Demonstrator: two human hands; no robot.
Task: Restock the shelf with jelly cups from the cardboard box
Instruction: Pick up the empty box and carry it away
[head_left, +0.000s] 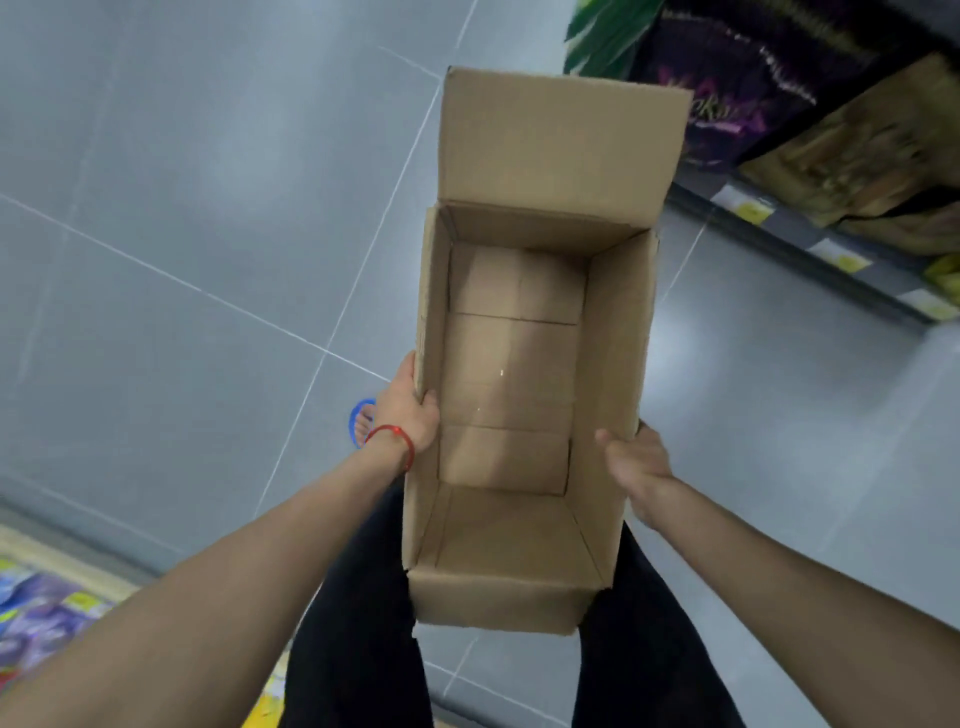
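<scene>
An open brown cardboard box (608, 364) hangs in front of me above the grey floor. Its inside shows only bare cardboard; no jelly cups are visible in it. My left hand (408, 410), with a red band at the wrist, grips the box's left wall, thumb inside and fingers outside. My right hand (636, 467) grips the right wall the same way, thumb over the rim. The far flap stands up; the near flap hangs down toward my legs.
A shelf (810, 249) with yellow price tags and dark and tan snack bags runs along the upper right. Another shelf edge with colourful packets (47, 608) lies at the lower left. Grey floor tiles (208, 208) spread between them. My black trousers and a blue sandal (358, 421) show below the box.
</scene>
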